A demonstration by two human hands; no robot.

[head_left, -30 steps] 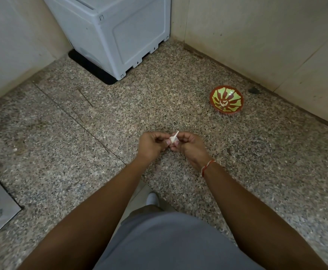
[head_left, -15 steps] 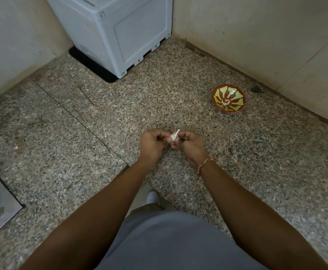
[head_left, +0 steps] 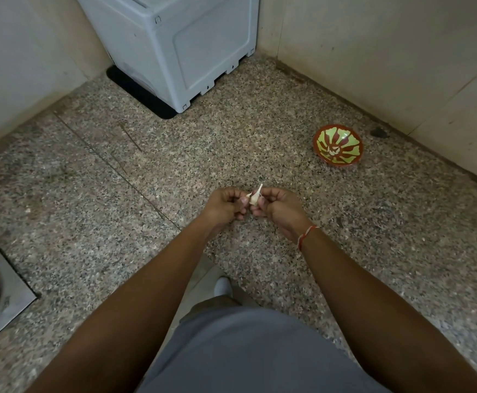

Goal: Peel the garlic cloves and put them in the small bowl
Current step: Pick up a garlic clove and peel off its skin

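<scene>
Garlic, one small pale clove [head_left: 255, 196] with a thin papery tip pointing up and away, sits pinched between the two hands above the speckled granite counter [head_left: 95, 199]. The left hand [head_left: 226, 207] has its fingers curled in, thumb and fingertips pressed to the clove's left side; the right hand [head_left: 280, 207] is curled the same way and grips the clove from the right, so the two sets of knuckles nearly meet. A red-and-white thread band [head_left: 305, 236] circles the right wrist.

Further off, to the right and well apart from the hands, stands the small round bowl [head_left: 337, 145], red-rimmed with a green and red leaf pattern inside; a few pale bits lie at its bottom, too small to tell what they are. Beyond the hands to the left, a pale grey plastic box-shaped appliance [head_left: 180, 49] stands on a black mat in the corner against cream walls. At the lower left edge shows a steel sink [head_left: 2, 296] with a drain.
</scene>
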